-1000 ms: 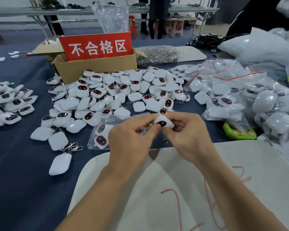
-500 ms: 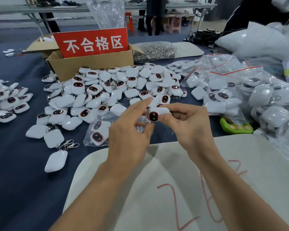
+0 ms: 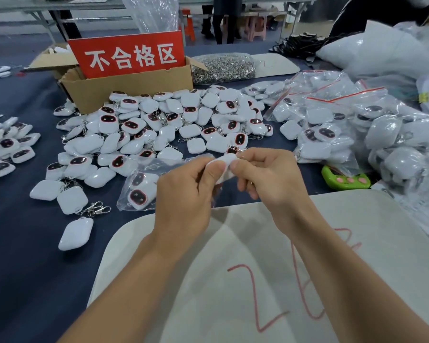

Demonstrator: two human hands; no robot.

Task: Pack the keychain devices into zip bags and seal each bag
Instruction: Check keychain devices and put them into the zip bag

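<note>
My left hand [image 3: 186, 194] and my right hand [image 3: 268, 179] meet above the table's near middle. Both pinch one white keychain device [image 3: 226, 165] between thumbs and fingers; its white back faces me. My left hand also holds the mouth of a clear zip bag [image 3: 144, 186], which lies to the left with two devices inside, their dark faces up. A big pile of loose white devices [image 3: 174, 125] covers the dark blue table behind my hands.
A cardboard box [image 3: 129, 87] with a red sign stands at the back. Filled zip bags [image 3: 357, 125] are heaped on the right. A green gadget [image 3: 344, 180] lies right of my hands. A smaller device pile [image 3: 5, 144] sits left. A white board [image 3: 258, 268] lies under my forearms.
The device in my fingers has turned over: its dark face showed before, and now its white back does. My hands have stayed together at the bag's mouth.
</note>
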